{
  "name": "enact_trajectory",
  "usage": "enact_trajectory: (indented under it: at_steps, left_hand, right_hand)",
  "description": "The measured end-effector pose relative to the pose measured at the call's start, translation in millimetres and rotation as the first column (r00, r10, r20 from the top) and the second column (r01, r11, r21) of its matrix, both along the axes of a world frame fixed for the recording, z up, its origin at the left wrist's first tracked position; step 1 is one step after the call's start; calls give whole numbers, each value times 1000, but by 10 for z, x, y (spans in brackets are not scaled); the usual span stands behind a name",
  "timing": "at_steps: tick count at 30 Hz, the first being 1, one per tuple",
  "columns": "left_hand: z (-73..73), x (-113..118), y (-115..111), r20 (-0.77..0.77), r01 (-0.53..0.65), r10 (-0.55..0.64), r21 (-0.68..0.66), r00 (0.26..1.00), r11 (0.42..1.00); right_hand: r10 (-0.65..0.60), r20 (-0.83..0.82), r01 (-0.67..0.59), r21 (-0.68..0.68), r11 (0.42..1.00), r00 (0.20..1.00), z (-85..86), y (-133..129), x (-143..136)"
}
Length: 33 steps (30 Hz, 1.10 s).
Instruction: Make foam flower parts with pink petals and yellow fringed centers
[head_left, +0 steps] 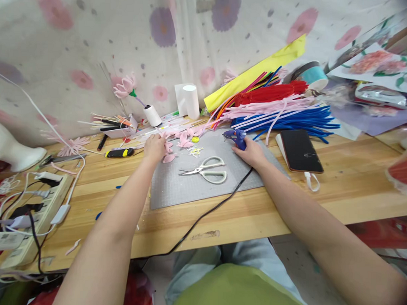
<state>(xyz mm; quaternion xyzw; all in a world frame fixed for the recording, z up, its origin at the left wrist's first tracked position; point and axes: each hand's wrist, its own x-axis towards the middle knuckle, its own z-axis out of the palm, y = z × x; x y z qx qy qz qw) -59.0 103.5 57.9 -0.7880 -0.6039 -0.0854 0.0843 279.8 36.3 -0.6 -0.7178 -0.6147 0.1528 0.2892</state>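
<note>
Left hand (155, 148): fingers bent downward at the left edge of the grey mat (171, 192), up against the pink petals. Fingertips hidden; cannot tell whether they pinch a piece or only rest there.

Pink petals (183, 142): loose, under and just right of the left hand. Fuzzy-looking, folded to leaf shapes. Probably very light, soft, easily crushed; best taken by an edge or narrow tip, lightly.

Yellow-and-white strands (194, 151): small tangled heap, farther right of the left hand. Thin, likely flimsy and quick to scatter; pick singly.

Scissors (200, 169): between the hands, nearer the wearer, blades toward the left-hand side. Stiff, likely smooth; safe hold is the pale loop handles.

Glue gun (238, 137): at the right hand (252, 154), whose thumb and fingers close about the handle; nozzle points left. Rigid, probably light plastic. Tip may be hot, so handle only. Black cord (209, 211) runs from below the right hand to the near edge of the surface (247, 220); could tug.

Writing: white adapter (7, 240), well left of the left hand, bears a printed patch, too blurred to read. Dark phone-like slab (303, 150), right of the right hand, shows a small illegible mark. No brand readable.
</note>
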Motion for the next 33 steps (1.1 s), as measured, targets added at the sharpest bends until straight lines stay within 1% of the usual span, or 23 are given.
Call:
enact_trajectory:
  at_steps: [3, 6, 7, 8, 10, 12, 14, 16, 18, 20, 22, 25, 28, 30, 31, 32, 33]
  left_hand:
    - [47, -19, -49, 112, -91, 82, 84, 990, 992]
    - [92, -29, -95, 244, -170, 137, 122, 960, 978]
    - [97, -33, -109, 286, -188, 143, 139, 947, 972]
    - [93, -38, -123, 322, -201, 142, 158, 936, 967]
    - [55, -51, -149, 357, -201, 129, 172, 925, 964]
    - [-11, -60, -172, 345, -156, 102, 134, 933, 979]
    - [-80, -50, -200, 321, -104, 72, 82, 944, 991]
    - [-124, -6, -246, 333, -92, 61, 81, 941, 992]
    - [-136, 75, -318, 389, -100, 47, 117, 920, 988]
    - [-142, 179, -417, 463, -84, -2, 166, 886, 983]
    - [-176, 283, -530, 547, -72, -50, 198, 836, 977]
    - [-307, 394, -679, 630, -52, -94, 210, 771, 976]
    - [-473, 426, -767, 674, -55, -85, 183, 734, 982]
    - [-550, 415, -789, 686, -51, -77, 164, 724, 985]
    - [-574, 407, -793, 694, -54, -73, 159, 716, 986]
    - [-588, 400, -793, 708, -59, -70, 156, 703, 986]
    - [-596, 397, -790, 729, -67, -68, 154, 681, 986]
  right_hand:
    - [-35, 51, 30, 88, 996, 998, 39, -41, -31]
    - [-137, 132, 105, 223, 969, 982, 130, -119, -78]
    - [-162, 166, 121, 231, 965, 973, 167, -153, -96]
    - [-171, 204, 129, 204, 971, 964, 206, -188, -118]
    - [-128, 283, 111, 75, 991, 950, 281, -255, -174]
    - [-20, 347, 39, -48, 998, 938, 351, -298, -260]
    - [112, 379, -86, -86, 993, 918, 414, -284, -383]
    - [242, 365, -229, -79, 970, 899, 463, -183, -538]
    - [335, 306, -331, -64, 941, 891, 486, 3, -713]
    - [354, 277, -360, -32, 932, 893, 473, 238, -884]
    - [369, 305, -385, -7, 923, 878, 428, 461, -1035]
    - [370, 401, -390, -34, 920, 838, 345, 674, -1197]
    - [372, 444, -382, -70, 921, 815, 295, 744, -1264]
    - [347, 420, -355, -63, 933, 838, 290, 757, -1261]
    - [316, 385, -323, -47, 945, 867, 297, 758, -1249]
    - [273, 322, -281, -22, 959, 906, 310, 752, -1235]
    - [231, 221, -236, -3, 972, 948, 330, 738, -1220]
